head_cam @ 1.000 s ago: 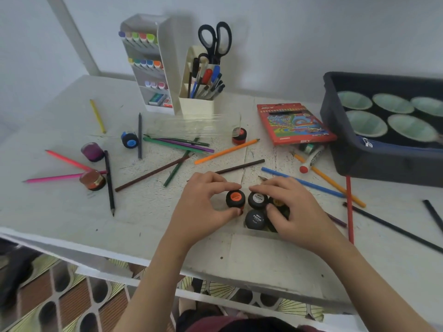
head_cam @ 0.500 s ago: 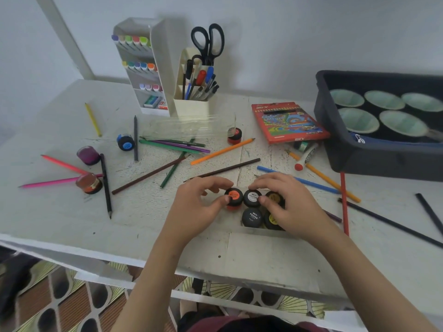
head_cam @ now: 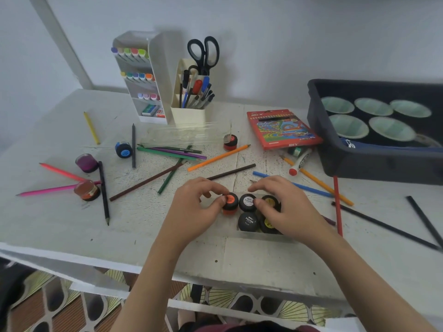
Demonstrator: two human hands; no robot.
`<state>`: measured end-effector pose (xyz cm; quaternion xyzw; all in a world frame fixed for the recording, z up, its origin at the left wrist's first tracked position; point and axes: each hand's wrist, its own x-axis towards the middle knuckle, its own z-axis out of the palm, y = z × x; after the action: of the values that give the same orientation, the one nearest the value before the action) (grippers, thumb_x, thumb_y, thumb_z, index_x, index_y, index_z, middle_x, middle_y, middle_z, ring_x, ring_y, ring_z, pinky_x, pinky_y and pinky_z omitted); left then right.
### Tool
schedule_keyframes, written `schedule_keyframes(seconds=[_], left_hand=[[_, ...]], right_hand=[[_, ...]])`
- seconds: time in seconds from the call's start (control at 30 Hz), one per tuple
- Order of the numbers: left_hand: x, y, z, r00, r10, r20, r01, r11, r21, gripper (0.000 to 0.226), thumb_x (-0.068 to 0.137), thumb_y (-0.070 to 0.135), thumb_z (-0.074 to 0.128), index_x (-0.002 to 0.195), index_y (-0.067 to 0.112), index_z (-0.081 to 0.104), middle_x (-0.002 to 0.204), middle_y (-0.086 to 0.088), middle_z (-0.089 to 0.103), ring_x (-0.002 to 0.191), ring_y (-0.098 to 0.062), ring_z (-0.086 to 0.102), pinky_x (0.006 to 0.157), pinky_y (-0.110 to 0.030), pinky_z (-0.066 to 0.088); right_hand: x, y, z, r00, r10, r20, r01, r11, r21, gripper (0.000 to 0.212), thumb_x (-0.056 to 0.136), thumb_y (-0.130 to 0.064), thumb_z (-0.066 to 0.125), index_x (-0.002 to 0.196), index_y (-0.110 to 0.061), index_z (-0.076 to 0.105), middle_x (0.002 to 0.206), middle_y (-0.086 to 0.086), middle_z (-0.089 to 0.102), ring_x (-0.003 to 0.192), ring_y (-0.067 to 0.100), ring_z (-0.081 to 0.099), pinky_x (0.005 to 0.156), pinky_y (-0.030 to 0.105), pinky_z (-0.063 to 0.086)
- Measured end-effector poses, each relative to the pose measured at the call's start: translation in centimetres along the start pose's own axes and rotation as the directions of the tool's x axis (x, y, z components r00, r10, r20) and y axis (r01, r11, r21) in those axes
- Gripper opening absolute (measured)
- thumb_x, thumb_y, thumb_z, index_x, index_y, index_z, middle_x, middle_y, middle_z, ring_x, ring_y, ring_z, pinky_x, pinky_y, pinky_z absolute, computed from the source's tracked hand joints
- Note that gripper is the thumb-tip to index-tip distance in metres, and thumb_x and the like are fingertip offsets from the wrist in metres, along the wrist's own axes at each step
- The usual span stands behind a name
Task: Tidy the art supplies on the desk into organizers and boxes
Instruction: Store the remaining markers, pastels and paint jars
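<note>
**A:** Where is the orange poster-paint jar [head_cam: 230, 202]?

**B:** Near the desk's front edge, at the left end of the clear box [head_cam: 263, 234], touching the white-labelled jar [head_cam: 248, 202]. Whether it is fully seated inside, I cannot tell. The left hand [head_cam: 191, 212] pinches it, with the thumb on the lid's near side and curled fingers on the far side.

**A:** How will it handle?

**B:** I'd judge it small, rigid and light. The lid should give purchase, while the smooth body is probably slippery. With paint inside, it is best kept upright and held by the lid rim.

**A:** And the right hand [head_cam: 290, 212]?

**B:** It is bent over the yellow-labelled jars [head_cam: 270, 200], forefinger tip at the white-labelled one. I cannot tell if it grips or just steadies. A black-labelled jar [head_cam: 248, 221] sits in the near row.

**A:** What differs from a second ago?

**B:** Little. The jar keeps its spot. The left forefinger, then stretched across the lid, is now curled back, and the right hand has slid off the far yellow lid.

**A:** Further out?

**B:** Loose jars lie among scattered coloured pencils [head_cam: 146, 182]: a red jar [head_cam: 230, 142] farther back, and a blue jar [head_cam: 123, 150], a purple jar [head_cam: 85, 162] and a brown jar [head_cam: 86, 190] to the left. The marker organizer [head_cam: 155, 75] and pen cup [head_cam: 189, 113] stand far, with the dark tray [head_cam: 359, 161] at right.
</note>
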<state>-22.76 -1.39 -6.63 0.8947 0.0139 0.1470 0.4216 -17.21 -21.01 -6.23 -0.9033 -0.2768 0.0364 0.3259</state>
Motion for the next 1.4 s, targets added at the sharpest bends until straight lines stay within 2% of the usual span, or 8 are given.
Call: schedule_keyframes(seconds=[0.2, 0.4, 0.57, 0.83, 0.97, 1.17, 1.3, 1.4], left_hand=[[3.1, 0.1, -0.6, 0.999, 0.001, -0.040, 0.002, 0.998, 0.065, 0.019, 0.081, 0.017, 0.069, 0.094, 0.030, 0.067, 0.087, 0.021, 0.059, 0.082, 0.007, 0.051, 0.067, -0.004, 0.035], [8.2, 0.2, 0.1, 0.997, -0.060, 0.039, 0.051, 0.977, 0.206, 0.037, 0.086, 0.019, 0.063, 0.122, 0.018, 0.057, 0.114, 0.001, 0.057, 0.102, -0.013, 0.051, 0.091, -0.030, 0.043], [10.2, 1.3, 1.6, 0.996, 0.077, 0.039, -0.086, 0.931, 0.354, 0.032, 0.087, 0.012, 0.055, 0.119, 0.014, 0.060, 0.115, -0.004, 0.061, 0.108, -0.020, 0.052, 0.092, -0.032, 0.043], [13.4, 1.5, 3.0, 0.939, 0.271, 0.213, -0.343, 0.678, 0.650, 0.042, 0.084, 0.006, 0.051, 0.124, 0.018, 0.058, 0.124, -0.002, 0.059, 0.117, -0.022, 0.045, 0.096, -0.032, 0.031], [14.7, 1.5, 3.4, 0.923, 0.171, 0.346, -0.385, 0.474, 0.792, 0.040, 0.082, 0.012, 0.052, 0.121, 0.013, 0.056, 0.127, -0.008, 0.051, 0.121, -0.025, 0.039, 0.100, -0.035, 0.028], [15.9, 2.1, 3.5, 0.910, 0.093, 0.404, -0.412, 0.302, 0.860, 0.029, 0.081, 0.013, 0.055, 0.108, 0.010, 0.063, 0.122, -0.010, 0.051, 0.118, -0.027, 0.040, 0.099, -0.036, 0.030], [16.4, 1.7, 3.2, 0.898, 0.143, 0.416, -0.439, 0.369, 0.819, 0.026, 0.085, 0.018, 0.056, 0.109, 0.011, 0.064, 0.119, -0.008, 0.054, 0.116, -0.025, 0.042, 0.097, -0.034, 0.033], [16.1, 1.8, 2.5, 0.910, 0.151, 0.385, -0.382, 0.666, 0.641, 0.030, 0.083, 0.032, 0.060, 0.105, 0.012, 0.066, 0.108, -0.005, 0.061, 0.105, -0.021, 0.049, 0.089, -0.032, 0.043]], right_hand=[[0.6, 1.1, -0.9, 0.987, 0.099, -0.128, -0.109, 0.991, -0.073, 0.024, 0.092, -0.028, 0.054, 0.115, -0.026, 0.059, 0.112, -0.015, 0.049, 0.104, 0.000, 0.042, 0.089, 0.020, 0.035], [3.4, 3.3, -3.4, 0.910, 0.234, -0.342, -0.343, 0.887, -0.308, 0.027, 0.093, -0.029, 0.049, 0.113, -0.016, 0.060, 0.099, 0.001, 0.055, 0.081, 0.014, 0.047, 0.066, 0.026, 0.036], [5.4, 4.5, -4.2, 0.855, 0.378, -0.356, -0.500, 0.785, -0.367, 0.023, 0.092, -0.029, 0.047, 0.095, -0.010, 0.060, 0.093, 0.007, 0.063, 0.076, 0.024, 0.053, 0.063, 0.029, 0.037], [7.0, 5.4, -3.9, 0.809, 0.496, -0.315, -0.570, 0.793, -0.215, 0.021, 0.091, -0.030, 0.053, 0.097, -0.009, 0.052, 0.094, 0.010, 0.062, 0.076, 0.028, 0.056, 0.063, 0.029, 0.041], [7.3, 5.8, -3.5, 0.795, 0.502, -0.340, -0.574, 0.804, -0.153, 0.030, 0.090, -0.026, 0.054, 0.113, -0.008, 0.048, 0.099, 0.011, 0.063, 0.090, 0.031, 0.062, 0.067, 0.031, 0.044], [7.8, 5.8, -3.1, 0.763, 0.480, -0.434, -0.594, 0.786, -0.175, 0.033, 0.092, -0.040, 0.052, 0.103, -0.009, 0.051, 0.094, 0.008, 0.064, 0.083, 0.028, 0.062, 0.062, 0.029, 0.042], [8.2, 5.6, -3.0, 0.748, 0.480, -0.458, -0.604, 0.779, -0.169, 0.033, 0.094, -0.040, 0.049, 0.105, -0.008, 0.051, 0.092, 0.008, 0.063, 0.080, 0.027, 0.061, 0.058, 0.028, 0.038], [8.6, 5.7, -3.0, 0.747, 0.485, -0.455, -0.612, 0.769, -0.186, 0.027, 0.096, -0.033, 0.048, 0.104, -0.007, 0.053, 0.094, 0.009, 0.063, 0.081, 0.026, 0.062, 0.059, 0.028, 0.039]])
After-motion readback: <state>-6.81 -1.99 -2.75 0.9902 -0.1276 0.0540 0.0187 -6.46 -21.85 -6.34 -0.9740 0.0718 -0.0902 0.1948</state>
